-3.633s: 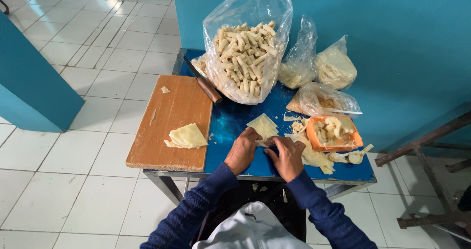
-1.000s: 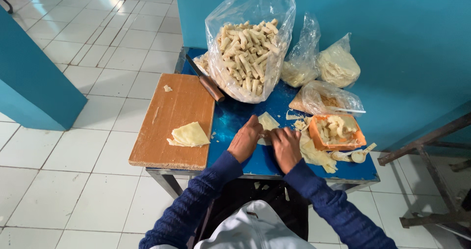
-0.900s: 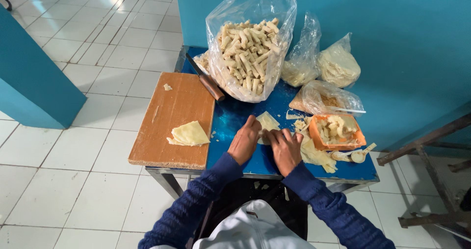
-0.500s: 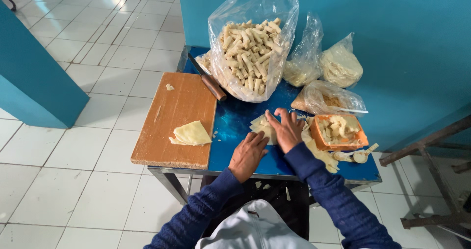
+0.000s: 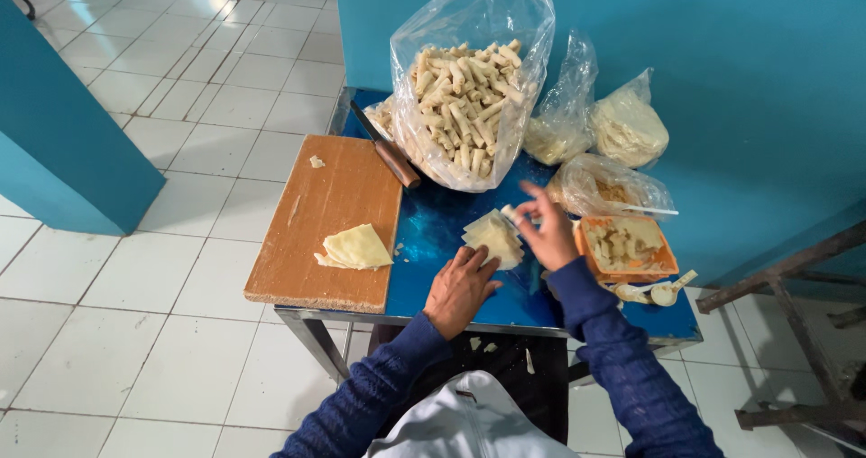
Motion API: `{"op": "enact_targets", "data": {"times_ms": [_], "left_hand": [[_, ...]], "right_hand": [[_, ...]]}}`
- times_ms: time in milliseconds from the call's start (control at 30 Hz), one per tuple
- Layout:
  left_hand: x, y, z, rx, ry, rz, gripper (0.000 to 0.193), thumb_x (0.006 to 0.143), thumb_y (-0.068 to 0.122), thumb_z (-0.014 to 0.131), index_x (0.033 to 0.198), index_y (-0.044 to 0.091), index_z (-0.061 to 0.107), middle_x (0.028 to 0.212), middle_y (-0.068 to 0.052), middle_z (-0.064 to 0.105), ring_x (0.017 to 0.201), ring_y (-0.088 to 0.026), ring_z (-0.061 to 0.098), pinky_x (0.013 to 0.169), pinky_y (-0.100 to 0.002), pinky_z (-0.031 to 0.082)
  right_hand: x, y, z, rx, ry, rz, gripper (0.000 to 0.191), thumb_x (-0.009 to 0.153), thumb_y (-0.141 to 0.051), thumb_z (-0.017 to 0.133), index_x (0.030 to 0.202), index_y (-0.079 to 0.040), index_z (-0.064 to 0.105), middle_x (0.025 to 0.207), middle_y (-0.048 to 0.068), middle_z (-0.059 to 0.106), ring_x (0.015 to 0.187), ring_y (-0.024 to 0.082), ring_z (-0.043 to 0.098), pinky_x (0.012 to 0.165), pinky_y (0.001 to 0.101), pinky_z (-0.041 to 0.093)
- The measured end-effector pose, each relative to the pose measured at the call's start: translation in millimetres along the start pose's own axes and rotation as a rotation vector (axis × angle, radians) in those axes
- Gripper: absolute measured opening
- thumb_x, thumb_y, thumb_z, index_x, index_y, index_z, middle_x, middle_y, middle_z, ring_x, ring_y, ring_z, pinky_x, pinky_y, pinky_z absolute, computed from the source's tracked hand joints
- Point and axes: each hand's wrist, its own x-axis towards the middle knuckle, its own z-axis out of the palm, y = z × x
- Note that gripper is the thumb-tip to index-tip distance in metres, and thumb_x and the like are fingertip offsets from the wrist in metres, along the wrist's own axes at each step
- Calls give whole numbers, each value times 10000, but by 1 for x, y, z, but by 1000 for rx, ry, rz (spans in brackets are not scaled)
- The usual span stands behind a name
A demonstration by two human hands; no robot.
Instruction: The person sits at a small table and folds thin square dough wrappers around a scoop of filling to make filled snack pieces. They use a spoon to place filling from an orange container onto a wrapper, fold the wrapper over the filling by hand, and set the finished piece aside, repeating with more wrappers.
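Note:
My left hand (image 5: 461, 288) rests flat on the blue table (image 5: 433, 232), fingertips touching the near edge of a pale pastry sheet stack (image 5: 494, 237). Raised just above the far corner of that stack, my right hand (image 5: 544, 232) pinches a small pale rolled piece (image 5: 513, 212) between its fingertips. An orange tray (image 5: 626, 249) with filling sits right of that hand. A big clear bag of rolled pastry sticks (image 5: 462, 106) stands at the back.
A wooden cutting board (image 5: 329, 219) lies at the left with a pile of pastry triangles (image 5: 354, 248). A knife (image 5: 387, 147) rests at its far corner. Smaller plastic bags (image 5: 624, 124) line the blue wall. A spoon (image 5: 666, 291) lies beside the tray.
Both hands were together over the pastry sheet. My right hand has since lifted forward with a rolled piece, and my left hand has slid back toward me onto the table.

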Motion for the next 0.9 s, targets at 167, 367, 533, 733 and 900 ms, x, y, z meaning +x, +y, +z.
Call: {"op": "enact_targets", "data": {"times_ms": [167,367,533,733,900], "left_hand": [[0,3,-2,7,57,37,435,883,324,709,1264,116,670,1287,-114,579,1150,-298,531,954,-398,491],[0,7,-10,-5,4,0,411,901,351,703,1276,184,695,1255,-124,574,1144,-312,527,962,-410,493],[0,6,-12,-4,-4,-1,393,914,363,700,1269,194,701,1285,-139,569,1163,-329,525,966,-429,488],[-2,7,-11,9,8,-5,377,898,371,705,1243,219,718,1319,-171,541,1207,-364,502,975,-445,475],[-3,7,-17,-12,-31,-11,363,910,348,703,1250,222,720,1354,-184,494,1209,-358,502,981,-436,477]], "right_hand": [[31,-34,-54,241,492,-144,458,1036,-188,729,1442,-78,546,1101,-22,565,900,59,514,767,216,448],[112,-97,-38,-74,505,-458,475,1022,-120,777,1435,-94,545,1150,35,641,940,108,613,838,257,540],[100,-67,-53,-38,341,-310,363,999,-74,748,1346,-92,645,1037,26,705,923,131,680,806,311,542],[63,25,-167,-633,2,61,76,1028,-203,701,1008,-144,746,1002,104,749,856,265,709,767,384,548],[29,63,-173,-1093,-182,408,164,954,-310,675,987,-298,835,1018,57,773,955,325,702,833,483,548]]}}
